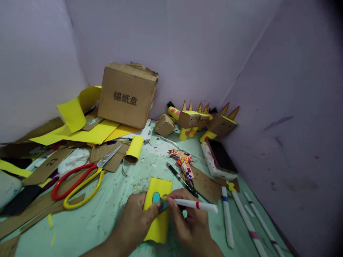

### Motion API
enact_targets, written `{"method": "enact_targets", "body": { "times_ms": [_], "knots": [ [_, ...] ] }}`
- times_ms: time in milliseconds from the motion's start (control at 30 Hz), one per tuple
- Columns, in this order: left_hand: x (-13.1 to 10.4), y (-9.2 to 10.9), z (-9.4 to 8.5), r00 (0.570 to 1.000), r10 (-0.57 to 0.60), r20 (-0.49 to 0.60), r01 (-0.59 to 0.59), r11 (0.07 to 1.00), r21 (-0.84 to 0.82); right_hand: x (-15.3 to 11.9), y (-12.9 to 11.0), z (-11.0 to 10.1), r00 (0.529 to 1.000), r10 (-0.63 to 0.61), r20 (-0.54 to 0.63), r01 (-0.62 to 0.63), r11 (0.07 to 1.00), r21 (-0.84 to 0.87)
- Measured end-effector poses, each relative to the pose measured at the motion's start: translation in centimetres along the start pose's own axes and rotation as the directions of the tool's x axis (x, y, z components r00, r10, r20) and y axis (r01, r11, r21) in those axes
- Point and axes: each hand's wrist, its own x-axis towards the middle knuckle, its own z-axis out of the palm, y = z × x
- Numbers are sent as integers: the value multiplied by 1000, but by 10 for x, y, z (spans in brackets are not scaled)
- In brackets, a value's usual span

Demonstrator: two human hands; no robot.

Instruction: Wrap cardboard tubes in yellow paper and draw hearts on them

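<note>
My left hand [138,216] grips a piece of yellow paper [157,228] from its left side, the thumb pressed on its face. The piece is long, with a wavy near edge; I cannot tell whether it is a flattened tube or a sheet. Teal rounded shapes [156,197] show on its upper half, partly under my thumb; whether drawn or stuck on is unclear. In my right hand [191,217], the fingers are closed around a white marker [198,205] with a red band. Its orange tip end meets the teal area beside my left thumb.
Red-and-yellow scissors [83,182] lie open at left among cardboard scraps. Behind are a yellow tube [134,149], yellow sheets [80,132] and a cardboard box [127,96]. Further right are a pen [180,178], a glue gun [184,162], a phone [222,157], several markers [227,217] and cardboard figures [189,119].
</note>
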Motion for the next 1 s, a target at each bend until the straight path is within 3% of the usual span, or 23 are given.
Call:
{"method": "enact_targets", "body": {
  "times_ms": [67, 233, 433, 1000],
  "knots": [
    [0, 0, 0, 1000, -3, -2, 3, 1000, 5, 1, -1, -2, 1000, -19, -13, 19, 1000, -6],
    [0, -2, 2, 1000, -7, -8, 7, 1000, 5, 2, -4, -5, 976, 17, -217, -12, 1000, 26],
    [-1, -2, 4, 998, -10, -61, 11, 1000, 11, 1, -3, 0, 995, 41, -86, -42, 999, -4],
    [-3, -1, 5, 998, 26, -59, -26, 1000, -1, 0, 2, 4, 997, 36, -72, -44, 993, -113]
  ]
}}
